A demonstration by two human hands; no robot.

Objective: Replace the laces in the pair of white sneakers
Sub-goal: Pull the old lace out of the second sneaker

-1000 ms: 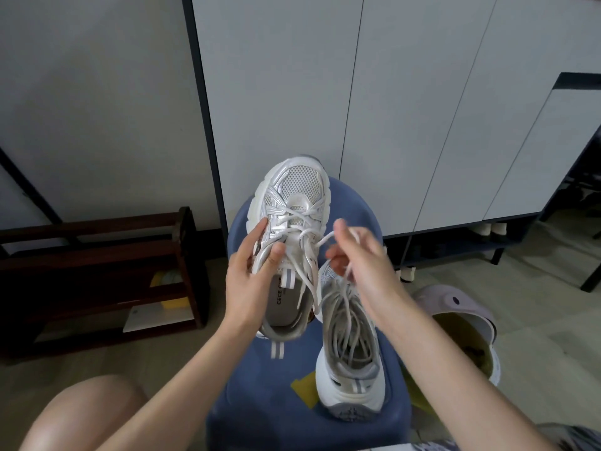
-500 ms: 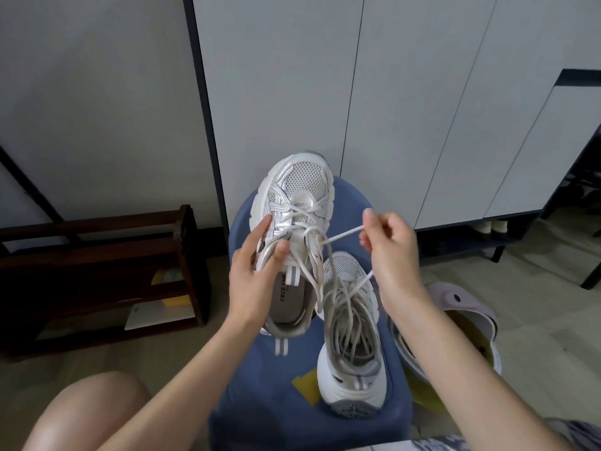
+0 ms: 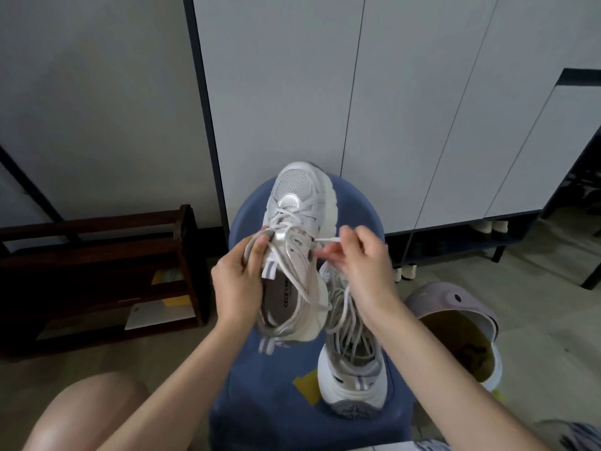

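Sneakers, white: two. One sneaker [image 3: 297,242] is raised above the blue stool [image 3: 260,395], toe away from you; your left hand [image 3: 239,281] has its grip curled round the near collar, with a lace loop [image 3: 252,245] over the fingers. Your right hand [image 3: 364,265] pinches one lace tip [image 3: 327,239], which points at an eyelet on the sneaker's right side. The second sneaker [image 3: 351,369] stands on the stool's right part, heel toward you, near the seat's edge, with loose laces piled in it.
Stool: one, with a yellow patch [image 3: 309,384] beside the second sneaker.
Rack [image 3: 97,271], dark wood: one, on the left.
Bin [image 3: 455,330], pale, open: one, right of the stool.
Cabinet [image 3: 357,92]: one, close behind.
Open floor [image 3: 553,320] lies on the right
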